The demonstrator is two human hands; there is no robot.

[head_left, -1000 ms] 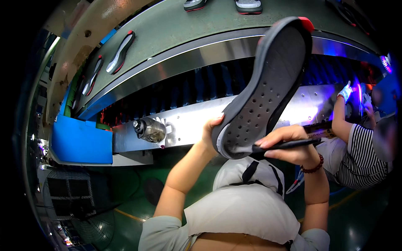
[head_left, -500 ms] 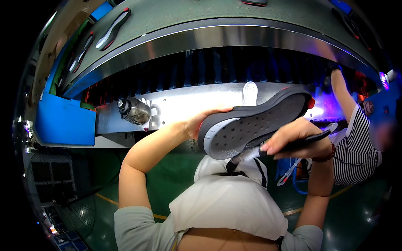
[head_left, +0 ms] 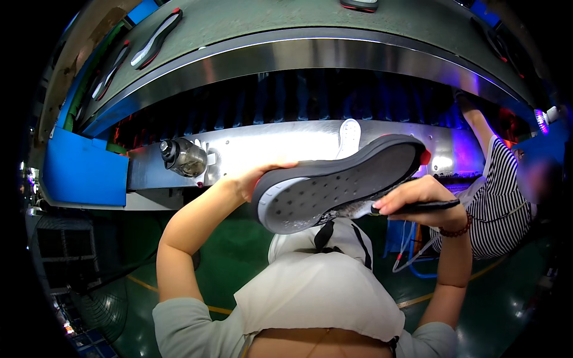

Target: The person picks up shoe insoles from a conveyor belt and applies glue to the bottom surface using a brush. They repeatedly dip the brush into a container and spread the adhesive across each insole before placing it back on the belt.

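A dark grey shoe sole (head_left: 352, 182) with a black rim, a pale grey heel patch and a red tip is held tilted in front of me. My left hand (head_left: 253, 179) is closed around its heel end. In my right hand (head_left: 421, 200) is a black-handled brush (head_left: 361, 209), gripped between thumb and fingers. Its pale bristles touch the sole's near inner edge, around the middle. Wet-looking whitish streaks show on the inner face by the heel and along that edge.
A metal shelf (head_left: 239, 146) runs behind the sole, carrying a dark-lidded bottle (head_left: 184, 157) and a white insole-shaped piece (head_left: 349, 137). Above it, a green conveyor belt (head_left: 268, 15) bears several soles (head_left: 156, 39). At the right sits another person in a striped top (head_left: 501, 209).
The sole has shifted left and slightly down with my left hand. The brush has moved from near the heel toward the middle of the sole's near edge.
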